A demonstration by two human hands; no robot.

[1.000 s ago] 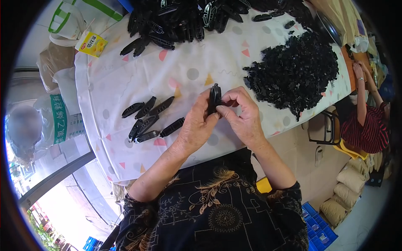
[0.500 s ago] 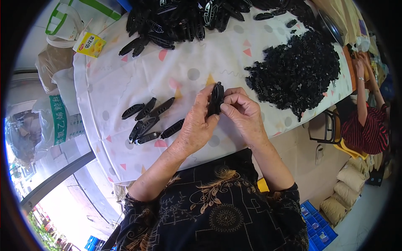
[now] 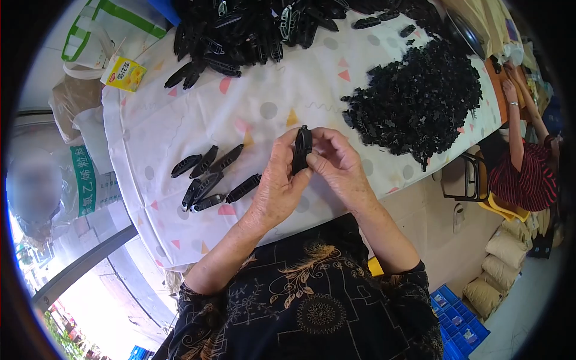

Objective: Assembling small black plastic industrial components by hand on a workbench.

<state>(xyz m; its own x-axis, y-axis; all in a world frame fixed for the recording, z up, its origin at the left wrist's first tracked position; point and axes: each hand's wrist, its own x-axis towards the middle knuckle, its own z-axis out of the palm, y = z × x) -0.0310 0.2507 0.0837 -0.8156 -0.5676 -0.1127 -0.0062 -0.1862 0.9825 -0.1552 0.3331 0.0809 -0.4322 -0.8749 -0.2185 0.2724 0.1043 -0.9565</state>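
"One black part (image 3: 302,150), held where?"
"Above the bench (image 3: 198,114), I see from my remote feed: left hand (image 3: 277,183) gripping its side, right hand (image 3: 345,169) pinching the other edge."
"And nearby?"
"Similar parts (image 3: 243,188) lie to its left."

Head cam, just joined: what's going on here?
A person holds a long black part upright above the table in the left hand. The right hand is at the part's right side; what its fingertips do there is hard to see. Similar black parts lie in a loose group left of the hands. A bigger heap sits at the far edge, and a pile of small black pieces to the right.
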